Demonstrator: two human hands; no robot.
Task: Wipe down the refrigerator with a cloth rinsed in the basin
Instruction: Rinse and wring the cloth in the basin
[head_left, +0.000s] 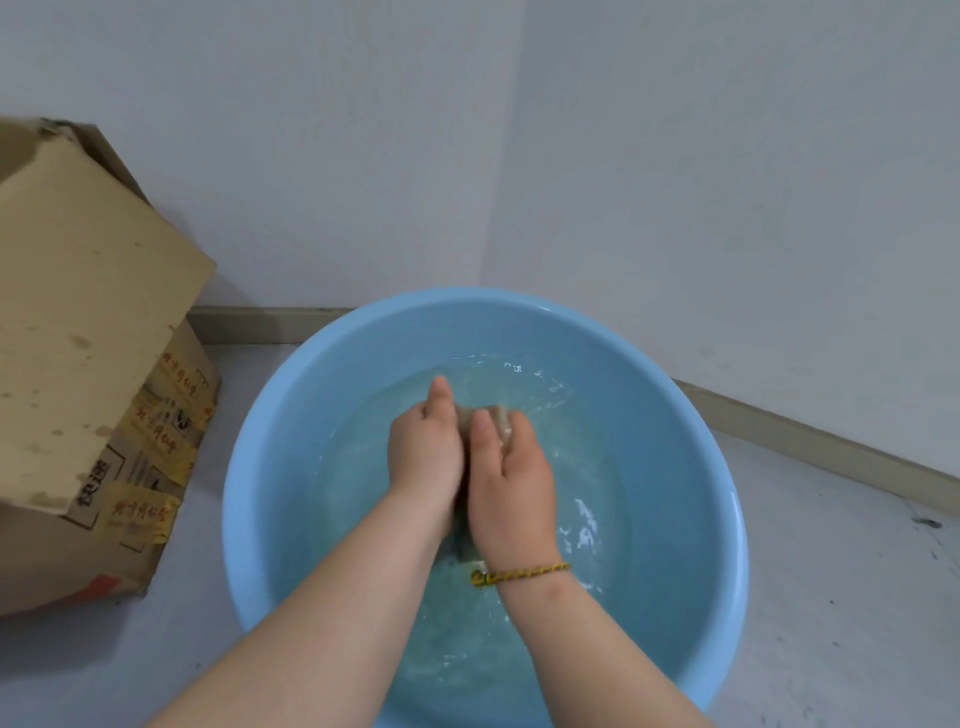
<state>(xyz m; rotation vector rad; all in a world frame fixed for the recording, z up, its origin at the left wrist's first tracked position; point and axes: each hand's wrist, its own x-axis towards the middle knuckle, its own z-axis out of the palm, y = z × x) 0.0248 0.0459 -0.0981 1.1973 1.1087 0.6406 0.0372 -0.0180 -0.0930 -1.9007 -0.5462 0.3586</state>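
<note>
Bare forearms (332, 629) reach in from the near edge. Far left, a stained brown cardboard box (78, 312) sits on the floor (831, 597) beside the round light-blue plastic basin (249, 467). Over its shallow water (597, 457), left hand (426, 447) and right hand (511, 483) clasp the bunched grey-brown cloth (491, 415) between them, fingers curled round it; a yellow braided bracelet (519, 573) circles the right wrist.

Cardboard box (78, 338) near basin (270, 467) left; right floor (831, 597) seemingly open.
</note>
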